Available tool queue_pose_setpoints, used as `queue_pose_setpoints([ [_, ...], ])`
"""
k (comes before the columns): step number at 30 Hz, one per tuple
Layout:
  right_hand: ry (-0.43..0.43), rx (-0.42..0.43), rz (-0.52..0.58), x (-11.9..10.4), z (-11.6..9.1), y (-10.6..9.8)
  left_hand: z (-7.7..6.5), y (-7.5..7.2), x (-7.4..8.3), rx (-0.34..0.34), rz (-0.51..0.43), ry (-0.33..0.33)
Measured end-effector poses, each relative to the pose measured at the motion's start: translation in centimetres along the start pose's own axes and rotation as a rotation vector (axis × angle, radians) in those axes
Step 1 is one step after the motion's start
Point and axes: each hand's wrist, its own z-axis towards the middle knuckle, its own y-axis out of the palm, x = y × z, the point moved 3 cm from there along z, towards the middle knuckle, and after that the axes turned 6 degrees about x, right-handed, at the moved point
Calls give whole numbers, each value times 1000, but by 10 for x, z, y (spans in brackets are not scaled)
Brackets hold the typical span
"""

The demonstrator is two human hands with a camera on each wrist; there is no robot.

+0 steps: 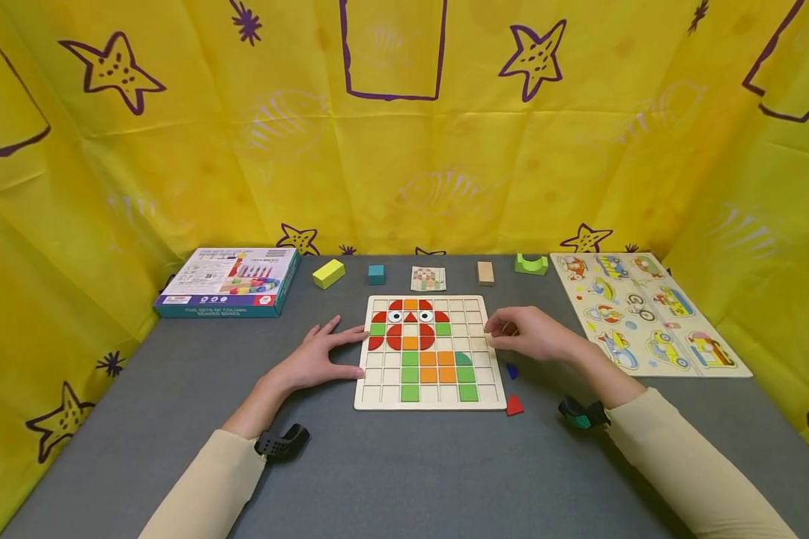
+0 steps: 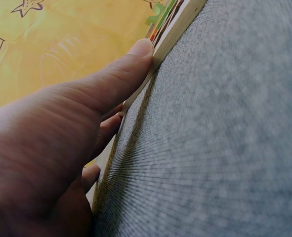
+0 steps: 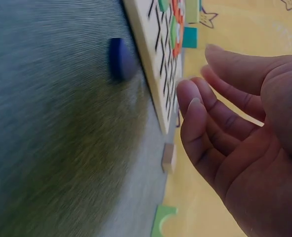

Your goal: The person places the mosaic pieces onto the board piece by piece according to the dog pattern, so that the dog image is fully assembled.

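Observation:
A square wooden grid board [image 1: 381, 393] lies flat on the grey table, with red, orange and green tiles set in its cells as a bird-like figure with two round eyes. My left hand [image 1: 313, 359] rests at the board's left edge, thumb and fingers spread; in the left wrist view the thumb [image 2: 142, 48] touches the rim. Just over the right edge hovers my right hand [image 1: 529, 333], fingers loosely bent. Nothing shows between its thumb and fingertips in the right wrist view. Below it lie a small blue piece [image 1: 512, 371] and a red piece [image 1: 514, 406], both beside the board.
Along the back stand a boxed toy set [image 1: 225, 281], a yellow block [image 1: 329, 274], a blue cube [image 1: 376, 275], a small pattern card [image 1: 428, 278], a plain wooden block [image 1: 485, 273] and a green arch block [image 1: 530, 264]. A vehicle puzzle board [image 1: 647, 314] lies at the right.

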Motion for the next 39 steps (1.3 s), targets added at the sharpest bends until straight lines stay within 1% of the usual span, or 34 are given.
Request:
queue_pose_setpoints([
  [7,-11,-45,10,8,-29,4,0,-1,0,3,7,4],
  [14,-45,-105,12,5,-48,12,0,-2,0,-1,7,-20],
  [19,-56,-112,-24,0,-54,18,-2,-5,1,5,1,-31],
  [23,-69,-111,-54,-5,-56,21,-1,-6,2,-3,10,-26],
  [30,-106,-115,-41,-9,-62,23,-2,-4,3,-7,14,28],
  [35,-126,-129,-21,-9,-67,24,-3,-3,4,-13,16,40],
  [39,-136,-134,-28,-8,-70,25,-3,-3,6,-17,16,49],
])
